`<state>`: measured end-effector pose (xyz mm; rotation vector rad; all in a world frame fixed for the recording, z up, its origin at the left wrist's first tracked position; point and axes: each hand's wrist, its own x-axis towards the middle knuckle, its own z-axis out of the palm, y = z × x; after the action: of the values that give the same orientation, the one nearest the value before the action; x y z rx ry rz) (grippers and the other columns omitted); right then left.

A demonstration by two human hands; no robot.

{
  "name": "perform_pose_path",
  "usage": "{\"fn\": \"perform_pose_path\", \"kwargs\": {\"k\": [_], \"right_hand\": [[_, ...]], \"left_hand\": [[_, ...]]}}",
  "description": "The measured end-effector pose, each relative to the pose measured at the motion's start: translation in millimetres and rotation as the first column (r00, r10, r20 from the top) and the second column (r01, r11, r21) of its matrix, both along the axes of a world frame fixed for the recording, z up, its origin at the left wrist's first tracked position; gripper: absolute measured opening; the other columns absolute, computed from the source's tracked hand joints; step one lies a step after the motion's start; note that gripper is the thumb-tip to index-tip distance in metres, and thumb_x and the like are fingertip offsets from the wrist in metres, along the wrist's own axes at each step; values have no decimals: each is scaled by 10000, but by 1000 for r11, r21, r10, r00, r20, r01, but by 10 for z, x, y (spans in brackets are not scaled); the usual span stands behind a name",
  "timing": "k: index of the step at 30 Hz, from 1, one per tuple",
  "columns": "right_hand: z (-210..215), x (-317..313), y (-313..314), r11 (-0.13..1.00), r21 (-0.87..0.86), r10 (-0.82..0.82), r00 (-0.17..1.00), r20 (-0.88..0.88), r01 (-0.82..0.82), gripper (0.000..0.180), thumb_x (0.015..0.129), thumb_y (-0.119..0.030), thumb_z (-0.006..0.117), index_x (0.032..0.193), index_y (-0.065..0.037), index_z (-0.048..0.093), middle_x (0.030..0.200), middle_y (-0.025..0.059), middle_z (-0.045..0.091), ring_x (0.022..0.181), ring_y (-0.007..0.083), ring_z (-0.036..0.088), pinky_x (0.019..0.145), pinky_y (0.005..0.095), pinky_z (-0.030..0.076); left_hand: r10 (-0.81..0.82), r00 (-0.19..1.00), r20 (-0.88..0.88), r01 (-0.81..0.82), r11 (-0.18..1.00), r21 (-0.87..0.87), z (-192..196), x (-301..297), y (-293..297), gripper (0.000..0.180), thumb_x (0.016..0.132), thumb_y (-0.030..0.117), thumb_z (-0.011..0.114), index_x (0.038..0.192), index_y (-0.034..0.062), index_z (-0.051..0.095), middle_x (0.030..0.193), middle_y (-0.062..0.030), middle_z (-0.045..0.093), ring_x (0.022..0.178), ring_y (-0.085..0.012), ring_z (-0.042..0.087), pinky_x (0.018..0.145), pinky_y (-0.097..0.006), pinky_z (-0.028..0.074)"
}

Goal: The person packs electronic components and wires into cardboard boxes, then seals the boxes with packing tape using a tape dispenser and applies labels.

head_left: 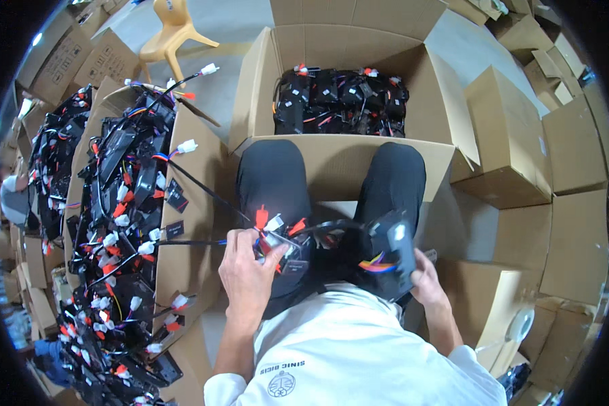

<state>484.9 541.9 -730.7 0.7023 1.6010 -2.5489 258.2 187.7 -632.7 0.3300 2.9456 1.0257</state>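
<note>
Two hands are seen in the single head view, both closed on one wired black module held over the lap. The left hand is clamped around a bundle of wires with red and white connectors, apparently gathered so the loose leads are kept from tangling. The right hand is gripped on the black module, whose casing is tilted up toward the camera, likely so its face and its coloured wires can be checked. The hands are held apart, with the cable stretched between them. At twelve o'clock from the hands an open cardboard box is set against the knees, within easy reach, and is packed with a neat row of black modules. At nine o'clock a second carton is heaped with a pile of modules and trailing wires, one black lead being drawn from it toward the left hand. More cartons are stacked at three o'clock, and a yellow chair stands at eleven o'clock.
</note>
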Motion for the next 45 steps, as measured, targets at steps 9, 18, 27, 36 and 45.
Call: {"fn": "perform_pose_path", "kwargs": {"k": [9, 18, 27, 36, 45], "right_hand": [[890, -748, 151, 82, 778, 454, 718, 528, -623, 691, 985, -641, 868, 1248, -3, 836, 935, 187, 834, 863, 362, 831, 802, 478, 651], [1505, -2223, -941, 227, 957, 819, 567, -88, -179, 568, 946, -447, 946, 1269, -15, 769, 1042, 136, 787, 951, 331, 797, 820, 452, 639], [1002, -2355, -1718, 409, 906, 762, 587, -273, -111, 179, 1030, -150, 811, 1113, -3, 754, 1052, 148, 760, 1030, 369, 755, 934, 514, 597], [1047, -2387, -1268, 704, 645, 517, 837, -181, -295, 307, 1192, -280, 724, 1130, 13, 792, 940, 121, 764, 832, 216, 751, 725, 377, 569], [1165, -2546, -1107, 775, 517, 530, 819, -220, -363, 329, 1199, -285, 723, 1133, 31, 788, 924, 81, 762, 837, 151, 766, 731, 327, 589]], "left_hand": [[-11, 984, 179, -59, 922, 383, -533, -179, -454, 159, 963, -33, 762, 1109, -48, 703, 1135, -162, 709, 1065, -300, 728, 957, -416, 580], [-155, 911, 383, -144, 750, 646, -547, -113, -665, 175, 1180, 145, 707, 1126, -14, 658, 990, -29, 667, 907, -93, 612, 798, -290, 529], [-174, 830, 531, -402, 474, 783, -167, -127, -681, 86, 1076, 11, 773, 1123, 16, 700, 994, 0, 717, 858, -38, 652, 759, -217, 526], [-87, 946, 312, -130, 780, 613, -109, -67, -76, 503, 964, -37, 910, 1383, -5, 633, 1108, -47, 754, 951, -86, 713, 854, -273, 606], [-4, 994, 109, -71, 732, 677, -306, -172, -210, 263, 1123, 201, 805, 1233, -38, 808, 1044, -129, 821, 773, -176, 729, 712, -325, 584]]}}
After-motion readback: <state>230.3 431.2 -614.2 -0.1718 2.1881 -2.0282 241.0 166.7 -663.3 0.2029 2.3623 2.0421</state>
